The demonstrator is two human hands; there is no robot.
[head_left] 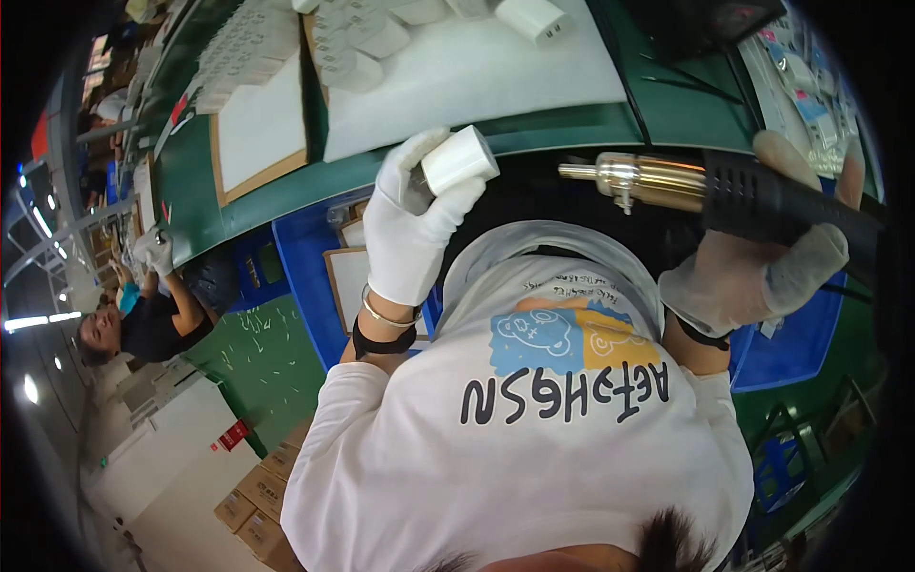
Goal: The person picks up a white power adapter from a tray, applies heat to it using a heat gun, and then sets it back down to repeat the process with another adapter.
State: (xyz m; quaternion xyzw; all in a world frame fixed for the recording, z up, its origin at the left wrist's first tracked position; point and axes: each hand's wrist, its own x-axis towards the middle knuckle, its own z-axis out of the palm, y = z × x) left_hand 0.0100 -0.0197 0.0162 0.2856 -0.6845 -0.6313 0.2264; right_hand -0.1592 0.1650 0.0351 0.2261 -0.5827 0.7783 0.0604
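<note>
Left hand point(410, 224), white knit glove, is clamped around a small white plastic charger block with rounded corners point(459, 159), raised just short of the green bench edge point(572, 129). Right hand point(762, 262), in a thin translucent glove, is wrapped around the black grip of a heat tool with a brass-coloured metal nozzle point(667, 186). Nozzle tip points toward the block, near it but apart.

Risks as I see them:
- Glove fingers sit just beside the block's end; if the nozzle drifts, I'd expect scorched fabric.
- Grip covers only the block's lower part, so a nudge from the nozzle could twist it loose.

Block itself: glossy, clean white, flat end face tilted toward the nozzle, no visible marks. More white blocks point(357, 48) lie in rows on the white sheet point(477, 76) beyond.
</note>
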